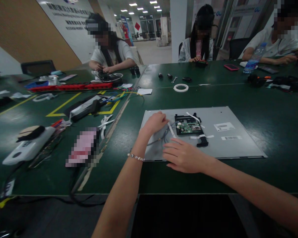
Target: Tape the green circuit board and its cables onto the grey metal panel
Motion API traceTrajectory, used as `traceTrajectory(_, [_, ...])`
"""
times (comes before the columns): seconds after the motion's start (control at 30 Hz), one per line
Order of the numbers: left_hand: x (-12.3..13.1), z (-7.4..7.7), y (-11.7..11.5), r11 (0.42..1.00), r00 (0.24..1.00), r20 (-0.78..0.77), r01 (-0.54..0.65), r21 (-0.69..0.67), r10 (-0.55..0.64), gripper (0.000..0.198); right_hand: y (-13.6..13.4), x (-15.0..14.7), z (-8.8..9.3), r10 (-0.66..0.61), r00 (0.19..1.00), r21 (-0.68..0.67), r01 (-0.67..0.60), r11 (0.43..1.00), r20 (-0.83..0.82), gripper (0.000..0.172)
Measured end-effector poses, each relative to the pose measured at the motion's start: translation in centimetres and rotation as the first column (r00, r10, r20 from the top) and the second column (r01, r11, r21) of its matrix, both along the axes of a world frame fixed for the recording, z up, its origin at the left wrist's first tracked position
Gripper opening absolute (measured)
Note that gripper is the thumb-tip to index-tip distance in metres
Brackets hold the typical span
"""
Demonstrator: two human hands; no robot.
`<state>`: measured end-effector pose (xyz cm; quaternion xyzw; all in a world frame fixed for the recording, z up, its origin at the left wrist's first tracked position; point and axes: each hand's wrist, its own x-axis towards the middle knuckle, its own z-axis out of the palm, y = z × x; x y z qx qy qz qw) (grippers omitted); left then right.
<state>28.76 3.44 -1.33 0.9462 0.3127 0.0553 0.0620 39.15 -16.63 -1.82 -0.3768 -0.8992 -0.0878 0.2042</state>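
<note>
A grey metal panel [238,145] lies flat on the green table in front of me. A small green circuit board [188,127] in a black frame sits on it, held by white tape strips [171,130]. Thin grey cables [159,140] run left from the board. My left hand [155,123], with a bead bracelet on the wrist, has its fingers curled on the panel at the end of a tape strip beside the board. My right hand [183,155] rests flat on the panel's near edge, fingers stretched out to the left, holding nothing.
A roll of white tape [181,87] lies beyond the panel. To the left are a white device [27,148], a blurred pink object [83,147], cables and a long red part [69,87]. Three other people work at the far side. The table's near edge [188,193] runs under my arms.
</note>
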Motion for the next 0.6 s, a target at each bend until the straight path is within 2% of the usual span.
traceTrajectory(0.1, [0.0, 0.0, -0.4, 0.988, 0.992, -0.007, -0.121, 0.097, 0.122, 0.027, 0.3, 0.1, -0.2, 0.035, 0.999, -0.090, -0.036, 0.995, -0.012, 0.030])
traceTrajectory(0.23, [0.2, 0.1, -0.6, 0.951, 0.966, 0.065, -0.256, 0.174, 0.249, 0.030, 0.4, 0.5, -0.4, -0.004, 0.999, -0.152, -0.003, 0.988, -0.041, 0.036])
traceTrajectory(0.4, [0.3, 0.8, -0.9, 0.901, 0.915, 0.185, -0.392, 0.185, 0.360, 0.032, 0.1, 0.6, -0.8, -0.204, 0.976, -0.189, 0.186, 0.964, -0.079, 0.045])
traceTrajectory(0.6, [0.4, 1.7, -1.3, 0.860, 0.844, 0.348, -0.484, 0.163, 0.409, 0.035, 0.3, 0.2, -1.2, -0.356, 0.934, -0.178, 0.352, 0.919, 0.008, 0.058])
